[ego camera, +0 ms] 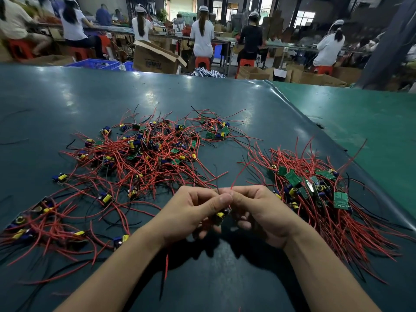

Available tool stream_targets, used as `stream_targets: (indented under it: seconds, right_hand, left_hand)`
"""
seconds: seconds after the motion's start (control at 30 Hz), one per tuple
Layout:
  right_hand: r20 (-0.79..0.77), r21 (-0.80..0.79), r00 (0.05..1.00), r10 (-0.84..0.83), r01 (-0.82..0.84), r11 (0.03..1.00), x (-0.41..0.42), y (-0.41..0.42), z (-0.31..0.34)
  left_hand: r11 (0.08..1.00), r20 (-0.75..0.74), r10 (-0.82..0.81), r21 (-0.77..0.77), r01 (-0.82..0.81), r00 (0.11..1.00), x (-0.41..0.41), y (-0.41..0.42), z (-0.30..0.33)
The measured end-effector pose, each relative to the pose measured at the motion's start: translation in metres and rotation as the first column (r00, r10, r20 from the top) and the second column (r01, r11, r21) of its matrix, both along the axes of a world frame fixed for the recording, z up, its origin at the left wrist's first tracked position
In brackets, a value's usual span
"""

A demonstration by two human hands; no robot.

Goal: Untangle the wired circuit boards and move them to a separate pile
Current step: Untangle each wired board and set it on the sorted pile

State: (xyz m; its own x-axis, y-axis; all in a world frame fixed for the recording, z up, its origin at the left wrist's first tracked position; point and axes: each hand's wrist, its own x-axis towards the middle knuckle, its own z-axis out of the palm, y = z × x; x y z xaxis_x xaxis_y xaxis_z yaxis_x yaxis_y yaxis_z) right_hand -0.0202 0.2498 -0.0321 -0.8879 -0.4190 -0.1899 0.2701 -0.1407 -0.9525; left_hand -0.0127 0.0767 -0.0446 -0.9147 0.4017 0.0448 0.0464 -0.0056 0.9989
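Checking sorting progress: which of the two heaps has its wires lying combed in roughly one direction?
The right-hand pile, beside the right hand: its red leads fan roughly one way. The tangled heap ahead of the left hand crisscrosses.

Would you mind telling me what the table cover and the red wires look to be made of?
The table cover looks like a dark green vinyl or rubber sheet with a semi-gloss finish: it shows soft light reflections and its far right edge curls up. The red wires seem plastic-insulated, thin and flexible: they bend in loose curves with a smooth, even colour. The exact polymers cannot be told.
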Motion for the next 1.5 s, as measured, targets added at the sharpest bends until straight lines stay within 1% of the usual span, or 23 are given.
stream_targets:
  seconds: [0.1,0.13,0.2,0.27,0.33,0.4,0.47,0.57,0.7,0.73,0.83,0.9,1.0,1.1,1.17,1.27,1.33,1.43,1.5]
  right_hand:
    - [0.028,-0.003,0.999,0.042,-0.042,0.999,-0.001,0.004,0.001]
    - [0.034,-0.018,0.999,0.042,-0.042,0.999,-0.001,0.003,0.002]
    - [0.026,-0.067,0.999,-0.038,0.04,0.997,-0.002,0.0,0.001]
    - [0.019,-0.113,0.984,-0.176,0.177,0.978,-0.005,-0.002,0.0]
    - [-0.009,-0.118,0.97,-0.245,0.242,0.963,-0.007,-0.004,-0.002]
    - [-0.045,-0.086,0.958,-0.282,0.278,0.957,-0.007,-0.005,-0.002]
    - [-0.046,-0.08,0.95,-0.309,0.305,0.949,-0.007,-0.006,-0.001]
    - [0.03,-0.121,0.953,-0.302,0.303,0.945,-0.007,-0.007,-0.002]
    - [0.131,-0.222,0.97,-0.206,0.231,0.947,-0.005,-0.009,-0.003]
    - [0.144,-0.219,0.971,-0.193,0.221,0.95,-0.005,-0.01,-0.003]
    - [0.163,-0.091,0.963,-0.215,0.232,0.969,-0.006,-0.009,-0.006]
    - [0.148,-0.04,0.963,-0.226,0.234,0.971,-0.006,-0.008,-0.008]
    - [0.099,-0.004,0.971,-0.219,0.22,0.975,-0.006,-0.008,-0.008]
    - [0.087,0.027,0.98,-0.181,0.179,0.983,-0.005,-0.007,-0.008]
    - [0.083,0.003,0.982,-0.169,0.17,0.986,-0.005,-0.007,-0.008]
    - [0.023,-0.02,0.948,-0.318,0.318,0.948,-0.008,-0.006,-0.006]
    - [0.018,-0.1,0.914,-0.405,0.405,0.909,-0.012,-0.005,-0.003]
    - [0.138,-0.272,0.878,-0.457,0.478,0.835,-0.017,-0.001,-0.001]
    - [0.237,-0.347,0.876,-0.421,0.481,0.805,-0.018,0.001,-0.001]
  left_hand:
    - [0.999,-0.002,-0.034,-0.031,0.034,0.999,0.003,0.0,0.001]
    - [0.999,0.009,-0.041,-0.019,0.041,0.999,0.003,0.0,0.001]
    - [0.999,0.058,-0.02,0.043,0.017,0.998,0.001,0.0,0.002]
    - [0.992,0.107,0.05,0.112,-0.062,0.993,-0.004,-0.001,0.004]
    - [0.984,0.145,0.081,0.148,-0.102,0.986,-0.007,-0.003,0.003]
    - [0.983,0.173,0.006,0.178,-0.038,0.985,-0.006,-0.003,0.002]
    - [0.98,0.182,-0.084,0.192,0.049,0.98,-0.004,-0.002,0.001]
    - [0.977,0.22,-0.117,0.198,0.073,0.968,-0.005,-0.003,0.001]
    - [0.992,0.17,-0.068,0.116,0.049,0.983,-0.005,-0.004,-0.001]
    - [0.994,0.159,-0.042,0.105,0.026,0.986,-0.005,-0.003,-0.001]
    - [0.994,0.141,0.046,0.096,-0.06,0.989,-0.005,-0.001,-0.001]
    - [0.991,0.133,0.086,0.092,-0.099,0.987,-0.005,0.0,-0.001]
    - [0.996,0.083,0.088,0.028,-0.091,0.993,-0.006,0.001,-0.003]
    - [0.999,0.064,0.037,0.016,-0.038,0.997,-0.004,-0.001,-0.002]
    - [0.999,0.065,0.006,0.033,-0.008,0.998,-0.004,-0.002,-0.001]
    - [0.999,0.066,0.0,0.054,-0.003,0.998,-0.004,-0.001,0.0]
    - [0.998,0.069,0.001,0.061,-0.005,0.998,-0.005,-0.002,0.001]
    - [0.996,0.084,-0.023,0.088,0.015,0.996,-0.006,-0.003,0.002]
    - [0.995,0.085,-0.039,0.099,0.031,0.996,-0.007,-0.005,0.002]
